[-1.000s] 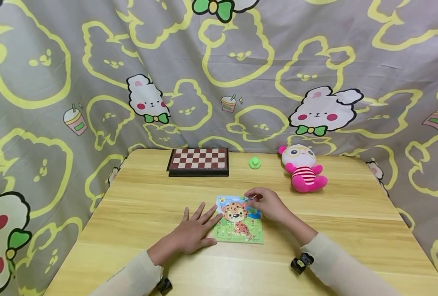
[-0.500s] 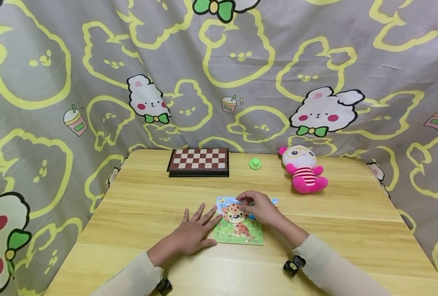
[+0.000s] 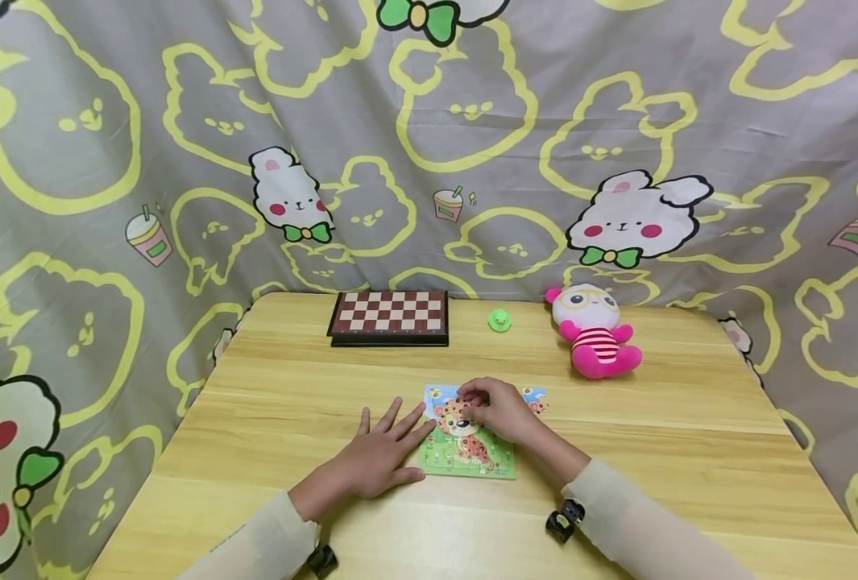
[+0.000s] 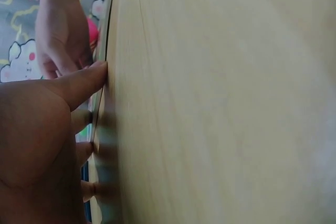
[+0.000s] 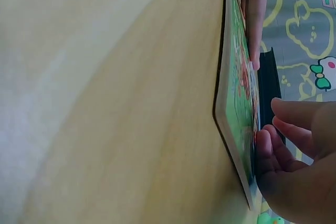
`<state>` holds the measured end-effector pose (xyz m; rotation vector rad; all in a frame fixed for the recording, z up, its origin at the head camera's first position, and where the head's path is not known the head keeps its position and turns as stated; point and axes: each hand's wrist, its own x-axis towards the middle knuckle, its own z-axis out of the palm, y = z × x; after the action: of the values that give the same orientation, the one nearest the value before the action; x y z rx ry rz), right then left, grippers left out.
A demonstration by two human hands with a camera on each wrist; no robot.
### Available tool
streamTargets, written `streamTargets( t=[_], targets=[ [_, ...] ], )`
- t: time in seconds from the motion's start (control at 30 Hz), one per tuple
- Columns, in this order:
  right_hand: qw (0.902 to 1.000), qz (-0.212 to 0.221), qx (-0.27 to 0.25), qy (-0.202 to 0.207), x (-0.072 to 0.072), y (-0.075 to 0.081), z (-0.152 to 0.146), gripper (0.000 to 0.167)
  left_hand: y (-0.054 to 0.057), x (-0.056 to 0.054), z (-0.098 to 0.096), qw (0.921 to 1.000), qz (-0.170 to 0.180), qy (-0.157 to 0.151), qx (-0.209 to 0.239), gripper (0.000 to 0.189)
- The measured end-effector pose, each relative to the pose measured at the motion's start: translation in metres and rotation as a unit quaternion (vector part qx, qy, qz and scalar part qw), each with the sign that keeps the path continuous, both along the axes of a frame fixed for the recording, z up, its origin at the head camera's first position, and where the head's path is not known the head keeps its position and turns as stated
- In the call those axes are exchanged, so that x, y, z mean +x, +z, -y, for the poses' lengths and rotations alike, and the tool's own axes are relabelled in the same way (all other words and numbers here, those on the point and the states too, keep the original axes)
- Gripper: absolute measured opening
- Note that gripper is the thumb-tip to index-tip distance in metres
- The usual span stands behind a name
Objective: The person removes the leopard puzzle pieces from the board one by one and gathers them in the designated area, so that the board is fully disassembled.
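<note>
A jigsaw puzzle board (image 3: 465, 467) with a spotted cartoon leopard on green and blue lies flat on the table. My left hand (image 3: 378, 459) rests beside it with fingers spread, fingertips over its left edge. Across its top, my right hand (image 3: 504, 411) has its fingers bent, thumb and fingertips pinching a puzzle piece that they mostly hide, low over the leopard's head. The right wrist view shows my right fingertips (image 5: 264, 137) close to the board's surface. A loose puzzle piece (image 3: 536, 396) with blue sky and orange spots lies just right of the board.
Behind the puzzle stand a folded chessboard box (image 3: 388, 318), a small green duck toy (image 3: 499, 320) and a pink-and-white plush bear (image 3: 595, 334) in a striped top. A patterned curtain (image 3: 370, 121) hangs behind the wooden table (image 3: 254, 387).
My right hand has moved left from the board's upper right corner to its upper middle, uncovering the loose puzzle piece. The left hand stays put.
</note>
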<state>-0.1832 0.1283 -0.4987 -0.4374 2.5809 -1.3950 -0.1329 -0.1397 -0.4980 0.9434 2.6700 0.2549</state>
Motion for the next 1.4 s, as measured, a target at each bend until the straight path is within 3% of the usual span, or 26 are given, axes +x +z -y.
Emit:
streamTargets(
  t=[0.67, 1.2, 1.4],
  targets=[
    [0.9947, -0.003, 0.099, 0.030, -0.005, 0.000, 0.008, 0.047, -0.001, 0.000, 0.001, 1.0000, 0.006, 0.000, 0.006, 0.077],
    [0.9896, 0.012, 0.137, 0.041, -0.009, 0.007, 0.013, 0.028, 0.000, 0.000, 0.001, 0.9999, 0.006, 0.001, 0.009, 0.077],
    [0.9913, 0.005, 0.128, 0.030, -0.006, 0.006, 0.014, 0.028, -0.001, 0.000, 0.001, 0.9999, 0.007, 0.001, 0.008, 0.077]
  ],
)
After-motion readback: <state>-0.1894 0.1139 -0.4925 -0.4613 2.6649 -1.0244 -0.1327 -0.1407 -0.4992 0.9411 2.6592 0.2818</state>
